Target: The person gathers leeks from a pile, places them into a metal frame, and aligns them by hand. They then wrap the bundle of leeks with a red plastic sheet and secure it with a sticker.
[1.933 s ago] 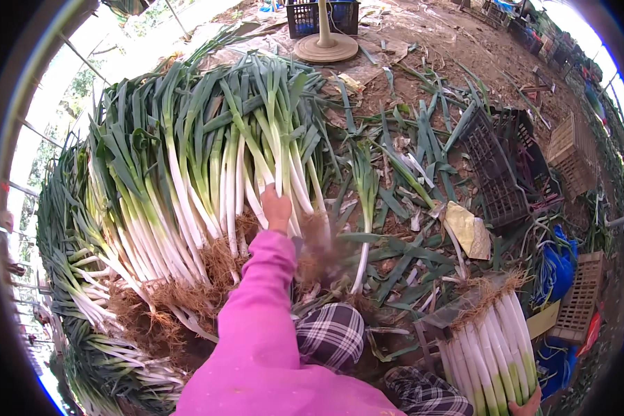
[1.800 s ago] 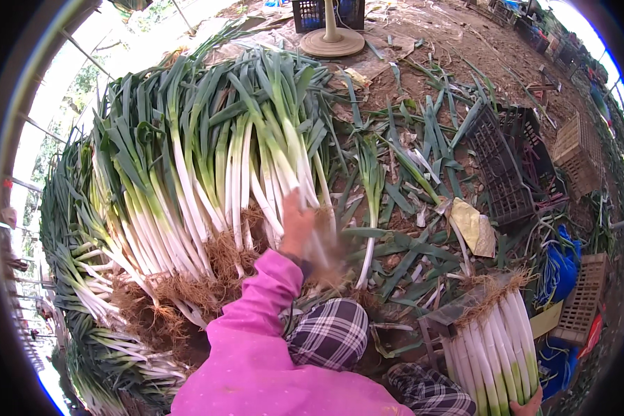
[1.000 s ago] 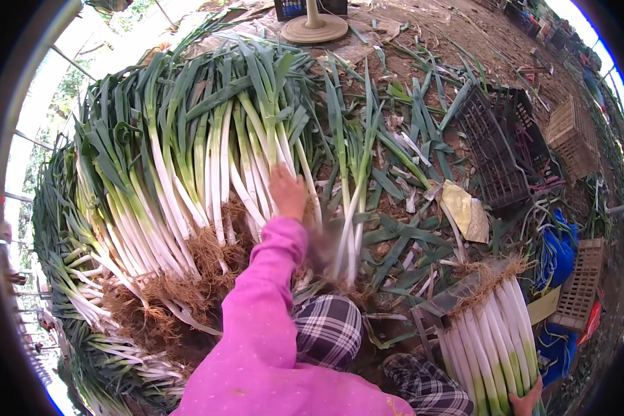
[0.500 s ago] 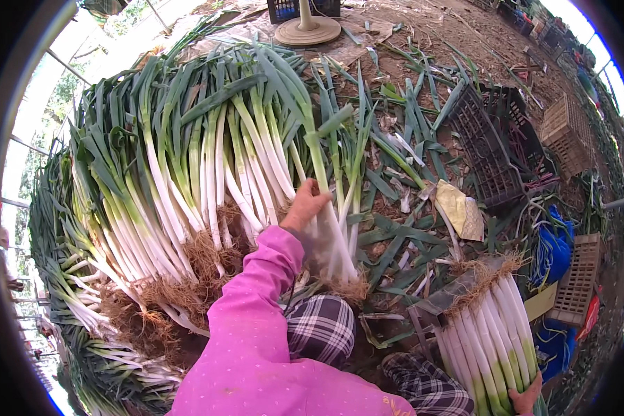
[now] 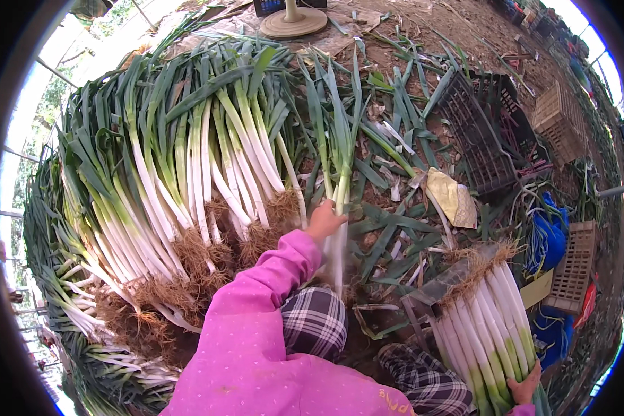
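1. A round-based stand (image 5: 294,23) at the top centre, beside a dark box (image 5: 269,7).
2. A black crate (image 5: 475,132) in the upper right.
3. A tan crate (image 5: 560,125) farther right.
4. A light-brown crate (image 5: 573,267) at lower right, near a blue bag (image 5: 553,243) and red plastic (image 5: 586,305).
5. A yellowish sheet (image 5: 451,198) right of centre.

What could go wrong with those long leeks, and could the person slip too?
Maybe! The left hand has hold of thin, smooth-looking leek stalks, so one might slide out. The right hand is at one edge of the thick row of leeks, so some stalks farther from it might shift out of line. And loose leaves litter the ground near the person's checked knee, so a foot might slip there.
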`<control>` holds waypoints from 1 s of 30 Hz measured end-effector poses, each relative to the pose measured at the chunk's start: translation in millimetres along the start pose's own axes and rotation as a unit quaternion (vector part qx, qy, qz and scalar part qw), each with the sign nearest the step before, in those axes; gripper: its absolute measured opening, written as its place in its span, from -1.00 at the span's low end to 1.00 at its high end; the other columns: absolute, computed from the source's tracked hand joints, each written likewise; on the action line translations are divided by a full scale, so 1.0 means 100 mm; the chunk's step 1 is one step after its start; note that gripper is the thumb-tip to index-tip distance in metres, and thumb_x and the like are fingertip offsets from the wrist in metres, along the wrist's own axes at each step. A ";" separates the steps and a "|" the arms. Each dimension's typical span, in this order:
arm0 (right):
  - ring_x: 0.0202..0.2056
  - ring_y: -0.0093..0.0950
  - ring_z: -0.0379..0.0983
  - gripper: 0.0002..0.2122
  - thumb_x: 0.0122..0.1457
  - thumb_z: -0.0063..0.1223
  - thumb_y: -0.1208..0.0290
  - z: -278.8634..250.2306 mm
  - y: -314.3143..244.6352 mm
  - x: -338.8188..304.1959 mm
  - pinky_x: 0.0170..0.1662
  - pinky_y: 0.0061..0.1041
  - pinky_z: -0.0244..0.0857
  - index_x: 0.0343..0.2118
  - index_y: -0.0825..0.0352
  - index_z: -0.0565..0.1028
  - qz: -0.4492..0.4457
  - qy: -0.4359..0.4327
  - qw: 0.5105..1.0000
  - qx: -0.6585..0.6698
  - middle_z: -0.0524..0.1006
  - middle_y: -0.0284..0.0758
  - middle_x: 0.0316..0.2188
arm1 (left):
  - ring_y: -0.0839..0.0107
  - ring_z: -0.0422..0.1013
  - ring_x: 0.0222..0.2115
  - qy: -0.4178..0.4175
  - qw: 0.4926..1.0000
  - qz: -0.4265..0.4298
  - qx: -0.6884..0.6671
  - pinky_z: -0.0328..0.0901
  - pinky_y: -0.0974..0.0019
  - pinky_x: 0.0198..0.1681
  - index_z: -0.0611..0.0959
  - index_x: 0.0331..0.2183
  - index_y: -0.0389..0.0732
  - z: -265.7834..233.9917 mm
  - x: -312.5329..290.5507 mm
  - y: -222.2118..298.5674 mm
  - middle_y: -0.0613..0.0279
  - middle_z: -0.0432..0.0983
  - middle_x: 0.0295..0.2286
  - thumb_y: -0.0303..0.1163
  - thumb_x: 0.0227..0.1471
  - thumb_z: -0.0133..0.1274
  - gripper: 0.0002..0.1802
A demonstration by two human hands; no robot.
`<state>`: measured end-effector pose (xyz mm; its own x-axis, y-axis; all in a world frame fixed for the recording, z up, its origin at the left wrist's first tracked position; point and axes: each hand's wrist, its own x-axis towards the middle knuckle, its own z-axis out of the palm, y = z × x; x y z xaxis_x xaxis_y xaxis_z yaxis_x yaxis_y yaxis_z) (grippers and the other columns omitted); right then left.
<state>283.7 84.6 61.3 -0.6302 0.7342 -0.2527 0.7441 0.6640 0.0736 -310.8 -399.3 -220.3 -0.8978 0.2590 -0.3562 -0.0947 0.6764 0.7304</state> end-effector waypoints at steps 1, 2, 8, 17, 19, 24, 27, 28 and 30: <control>0.15 -0.02 0.11 0.01 -0.44 0.30 0.35 -0.01 -0.01 0.00 0.24 -0.22 -0.05 0.20 0.48 0.06 -0.003 0.001 1.000 0.007 0.23 0.03 0.09 | -0.06 0.47 -0.25 -0.003 1.000 -0.001 0.000 0.33 0.06 -0.16 0.46 -0.17 -0.31 0.00 0.00 0.03 -0.16 0.53 -0.32 -0.13 -0.23 0.30 -0.36; 0.15 -0.01 0.11 0.01 -0.45 0.30 0.35 0.00 -0.01 -0.01 0.24 -0.22 -0.05 0.20 0.47 0.06 -0.006 0.002 1.000 0.014 0.23 0.03 0.09 | -0.07 0.47 -0.25 0.016 1.000 -0.004 0.004 0.33 0.06 -0.17 0.46 -0.16 -0.30 -0.01 0.00 0.06 -0.16 0.53 -0.32 -0.15 -0.22 0.30 -0.37; 0.18 -0.01 0.07 0.03 -0.45 0.30 0.35 0.05 0.03 -0.07 0.26 -0.21 -0.08 0.22 0.45 0.04 0.009 0.012 1.000 -0.011 0.21 0.03 0.12 | 0.00 0.49 -0.30 0.058 0.998 0.009 0.027 0.35 0.09 -0.20 0.45 -0.14 -0.29 0.00 0.06 0.14 -0.12 0.54 -0.36 -0.19 -0.21 0.31 -0.38; 0.19 -0.02 0.05 0.03 -0.42 0.28 0.31 0.02 0.00 -0.09 0.27 -0.17 -0.12 0.24 0.42 0.02 -0.005 0.007 1.000 -0.010 0.18 0.00 0.16 | 0.21 0.51 -0.32 -0.018 0.991 0.007 -0.131 0.38 0.26 -0.21 0.41 0.02 -0.42 0.05 0.42 -0.14 -0.07 0.55 -0.31 -0.26 -0.15 0.25 -0.27; 0.19 -0.02 0.05 0.02 -0.40 0.28 0.34 0.02 -0.03 -0.04 0.27 -0.18 -0.12 0.24 0.41 0.01 -0.005 0.012 1.000 -0.013 0.17 0.00 0.16 | 0.24 0.51 -0.34 -0.020 0.992 -0.001 -0.123 0.38 0.27 -0.24 0.41 0.03 -0.42 0.05 0.47 -0.18 -0.05 0.55 -0.33 -0.28 -0.15 0.24 -0.28; 0.19 -0.03 0.06 0.01 -0.39 0.28 0.34 0.01 0.02 -0.08 0.27 -0.20 -0.11 0.24 0.42 0.02 -0.001 0.017 1.000 -0.013 0.18 -0.01 0.16 | 0.30 0.49 -0.35 -0.055 0.981 -0.044 -0.180 0.38 0.28 -0.27 0.38 0.06 -0.42 0.07 0.39 -0.10 0.00 0.54 -0.32 -0.32 -0.19 0.27 -0.22; 0.19 -0.03 0.06 0.01 -0.39 0.27 0.34 0.05 0.06 -0.04 0.27 -0.19 -0.11 0.24 0.42 0.02 -0.006 0.019 1.000 -0.014 0.18 -0.01 0.16 | 0.30 0.48 -0.35 -0.115 0.980 -0.045 -0.157 0.37 0.29 -0.28 0.36 0.08 -0.42 0.09 0.41 -0.30 0.01 0.55 -0.34 -0.35 -0.27 0.30 -0.16; 0.19 -0.04 0.06 0.01 -0.39 0.27 0.34 0.05 0.02 -0.03 0.27 -0.19 -0.12 0.24 0.42 0.02 -0.008 0.013 1.000 -0.006 0.18 -0.01 0.16 | 0.29 0.48 -0.35 -0.148 0.977 -0.038 -0.147 0.37 0.29 -0.28 0.35 0.08 -0.42 0.10 0.38 -0.41 0.01 0.55 -0.34 -0.36 -0.29 0.30 -0.14; 0.20 -0.04 0.05 0.01 -0.40 0.27 0.33 0.05 0.01 -0.04 0.27 -0.19 -0.12 0.24 0.42 0.02 -0.006 0.007 1.000 -0.001 0.17 -0.02 0.17 | 0.28 0.49 -0.34 -0.161 0.982 -0.022 -0.096 0.37 0.27 -0.26 0.43 0.03 -0.40 0.13 0.31 -0.52 0.02 0.56 -0.34 -0.35 -0.32 0.32 -0.20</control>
<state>287.6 81.8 57.6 -0.6423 0.7282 -0.2391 0.7361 0.6730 0.0725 -327.9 -417.1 -276.7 -0.7107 0.4578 -0.5341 -0.2382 0.5577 0.7951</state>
